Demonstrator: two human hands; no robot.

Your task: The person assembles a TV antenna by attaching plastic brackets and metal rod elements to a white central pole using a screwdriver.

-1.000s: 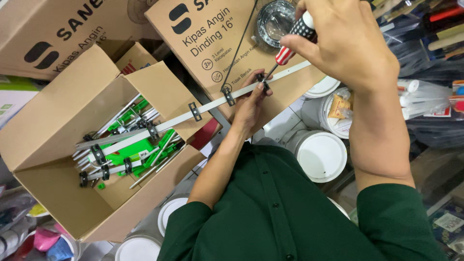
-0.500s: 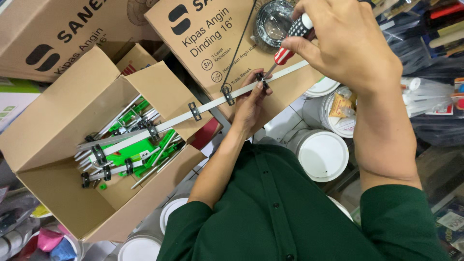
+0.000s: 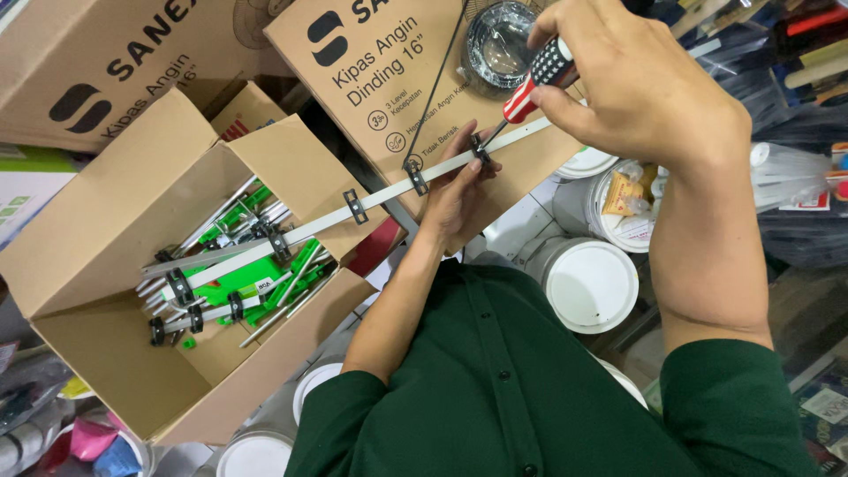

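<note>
head view: right hand (image 3: 654, 97) wrapped round screwdriver (image 3: 530, 84), left hand (image 3: 459, 190) pinching thin, light, bendy white rail (image 3: 380, 199) beside black clamp (image 3: 480, 147); best supported near clamp.

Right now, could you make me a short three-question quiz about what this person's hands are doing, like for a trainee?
1. True or false: the right hand holds a screwdriver with a red and black handle.
2. What does the left hand grip? A) a white bucket lid B) a long white bar with black clamps C) a green packet
3. Where does the bar's far end reach?

Key
1. True.
2. B.
3. Into the open cardboard box, among similar bars and green parts.
</note>
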